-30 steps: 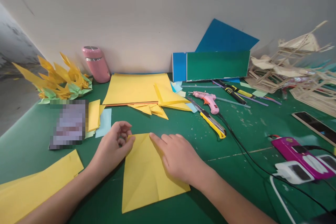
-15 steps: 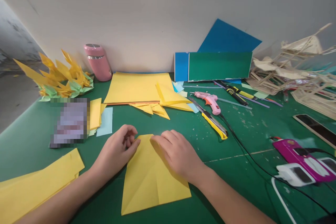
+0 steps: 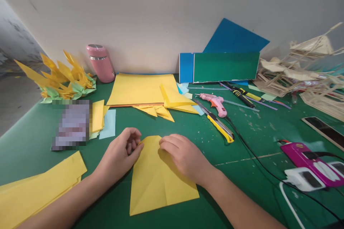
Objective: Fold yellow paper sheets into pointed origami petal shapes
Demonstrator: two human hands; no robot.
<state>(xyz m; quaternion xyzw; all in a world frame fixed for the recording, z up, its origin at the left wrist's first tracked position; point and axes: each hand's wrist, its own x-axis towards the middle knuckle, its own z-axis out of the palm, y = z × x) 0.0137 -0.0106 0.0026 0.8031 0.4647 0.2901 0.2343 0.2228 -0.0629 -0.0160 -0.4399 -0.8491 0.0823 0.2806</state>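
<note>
A folded yellow paper (image 3: 158,182) lies on the green mat (image 3: 242,139) in front of me. My left hand (image 3: 120,154) rests at its upper left edge, fingers curled, thumb and fingertips pinching the paper's edge. My right hand (image 3: 184,157) lies on the upper part of the sheet, fingers bent and pressed down near its top corner. The paper's lower half shows diagonal and vertical creases.
Yellow sheets (image 3: 142,89) and folded triangles (image 3: 158,111) lie further back, a pink bottle (image 3: 100,63) by the wall. A yellow utility knife (image 3: 220,127), pink glue gun (image 3: 215,102), blue and green cards (image 3: 223,66), wooden stick models (image 3: 303,71), a magenta device (image 3: 309,157) sit right. Folded paper flowers (image 3: 59,78) left.
My right hand has drawn back and curled its fingers on the paper's top. The sheet has turned slightly, its lower edge swinging right. My left hand stays at the edge.
</note>
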